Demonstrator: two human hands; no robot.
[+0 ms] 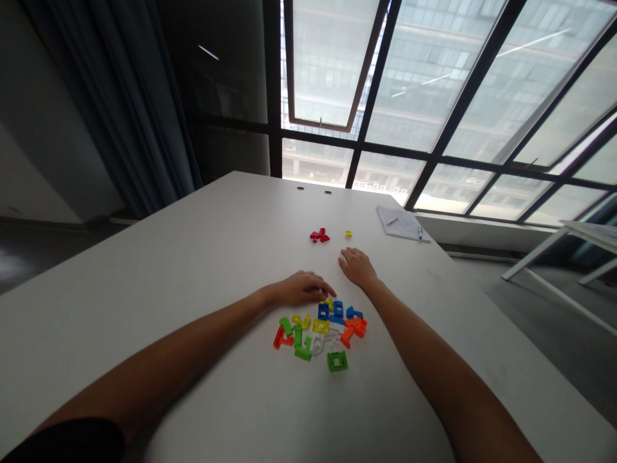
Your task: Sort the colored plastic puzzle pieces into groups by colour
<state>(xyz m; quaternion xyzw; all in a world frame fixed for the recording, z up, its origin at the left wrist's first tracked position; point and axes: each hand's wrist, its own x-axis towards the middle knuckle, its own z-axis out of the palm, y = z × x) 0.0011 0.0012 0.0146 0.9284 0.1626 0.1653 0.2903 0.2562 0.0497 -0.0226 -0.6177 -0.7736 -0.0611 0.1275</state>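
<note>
A pile of small coloured plastic pieces lies on the white table in front of me. At its far edge my left hand (303, 287) reaches in from the left, index finger stretched out and fingers apart. Its fingertips are close to a yellow piece (328, 303); whether they touch it I cannot tell. Around that are blue pieces (323, 312), orange pieces (355, 326), green pieces (303, 352) and white pieces (318, 345). Farther out, my right hand (357, 265) rests on the tabletop with loosely spread fingers, just short of a lone yellow piece (348, 234).
A cluster of red pieces (319, 236) sits beyond my hands. Paper sheets (402, 223) with pens on them lie near the table's right edge. The white table (193, 257) stretches toward large windows (332, 58). Another white table (590, 233) stands at right.
</note>
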